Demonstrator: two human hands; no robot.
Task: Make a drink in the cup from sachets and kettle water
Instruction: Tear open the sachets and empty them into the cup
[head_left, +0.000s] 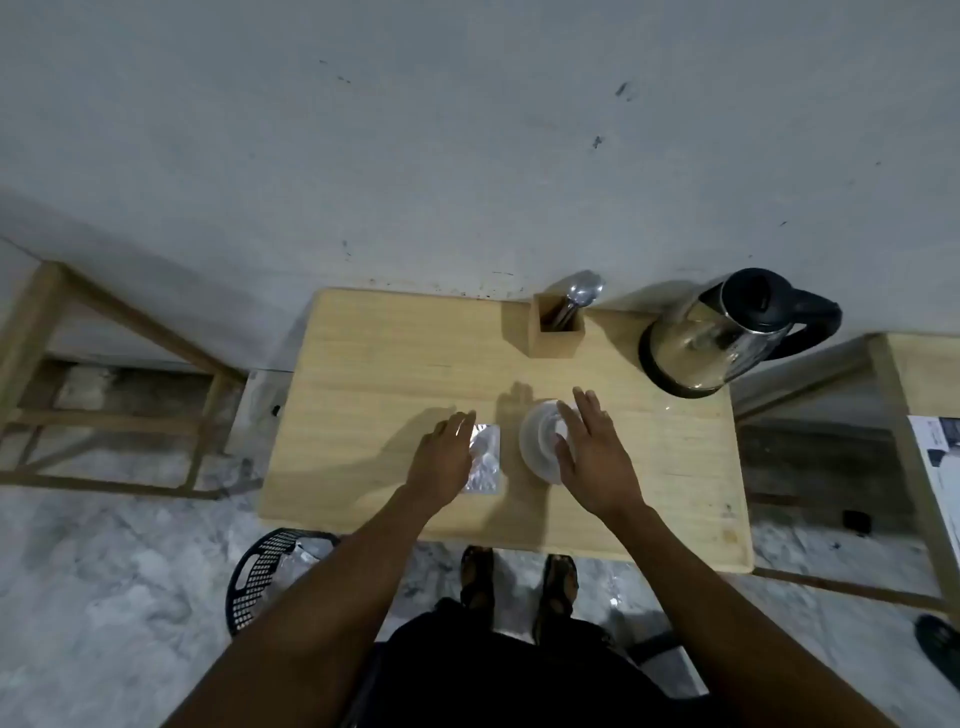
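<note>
Okay, left hand (441, 462) covers part of foil sachet (485, 460), grip unclear, right hand (592, 457) flat open beside cup (540, 447), holding nothing

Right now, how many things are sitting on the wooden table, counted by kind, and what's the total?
Kettle: 1
Cup: 1
Silver sachets: 1 stack, number in it unclear
Wooden holder: 1
Spoons in the holder: at least 1, hard to separate
Total: 5 at minimum
</note>
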